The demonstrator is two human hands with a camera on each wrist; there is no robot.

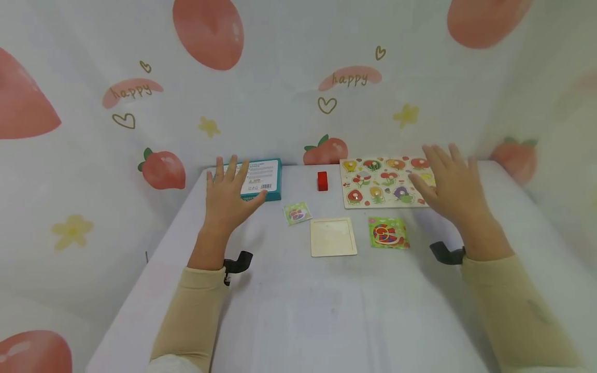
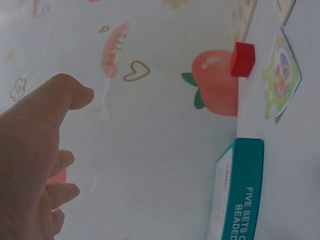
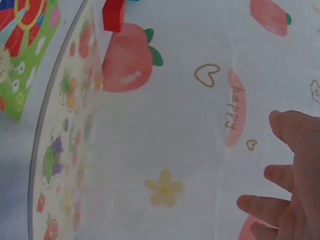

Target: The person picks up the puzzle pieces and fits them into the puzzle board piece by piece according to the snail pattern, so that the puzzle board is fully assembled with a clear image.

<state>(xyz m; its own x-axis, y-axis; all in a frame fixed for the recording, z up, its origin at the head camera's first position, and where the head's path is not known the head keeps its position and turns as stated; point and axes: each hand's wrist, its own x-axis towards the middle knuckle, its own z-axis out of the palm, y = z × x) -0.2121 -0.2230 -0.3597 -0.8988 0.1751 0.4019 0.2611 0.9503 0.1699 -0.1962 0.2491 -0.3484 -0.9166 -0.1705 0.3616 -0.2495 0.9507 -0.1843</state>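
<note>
Both hands are raised above the table with fingers spread, holding nothing. In the head view the left hand point(image 1: 227, 199) covers part of a teal and white box point(image 1: 266, 178). The right hand point(image 1: 454, 191) overlaps the right end of a wooden fruit puzzle board point(image 1: 352, 181). Between the hands lie a pale wooden frame tray point(image 1: 333, 237), a small green card with a snail-like picture point(image 1: 296, 213), and a larger green piece with a colourful snail picture point(image 1: 389, 233). A red block point(image 1: 322, 181) stands behind them.
A white cloth covers the table point(image 1: 326, 311). Behind it hangs a white curtain point(image 1: 275, 103) printed with peaches, hearts and flowers. The box and puzzle board sit along the back edge. A black wrist strap mount point(image 1: 238, 262) sticks out beside the left wrist.
</note>
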